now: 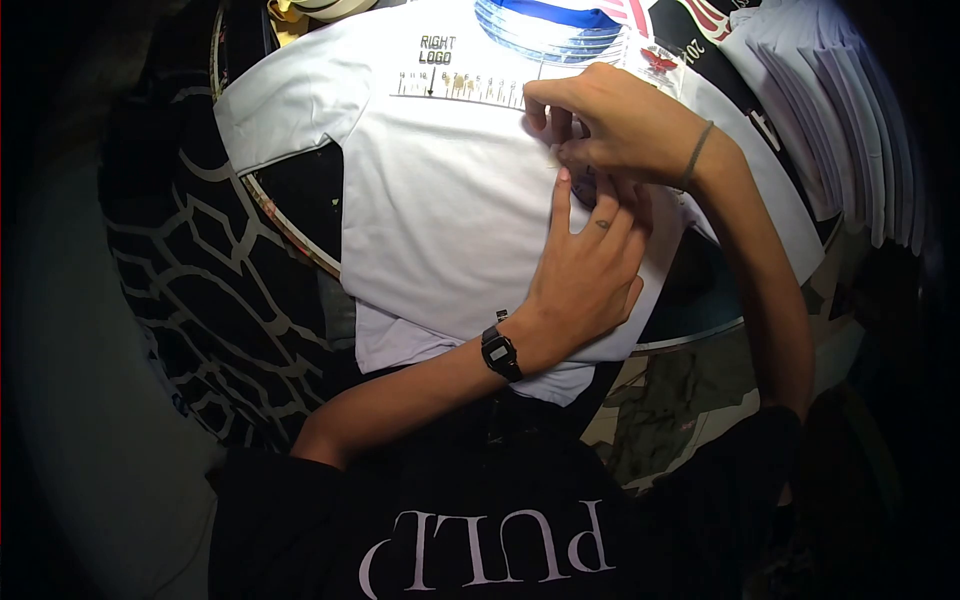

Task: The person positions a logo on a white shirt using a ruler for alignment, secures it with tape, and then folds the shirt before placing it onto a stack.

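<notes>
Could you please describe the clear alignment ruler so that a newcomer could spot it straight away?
Find the white T-shirt spread flat on the round table. Just below its blue-striped collar lies the clear plastic alignment ruler. It alone bears black print: "RIGHT LOGO", an arrow and a numbered scale.

A garment-printing workshop is shown: a white T-shirt (450, 190) is laid on a platen under a logo placement ruler (460, 85), beside stacked white sheets (850, 110)
</notes>
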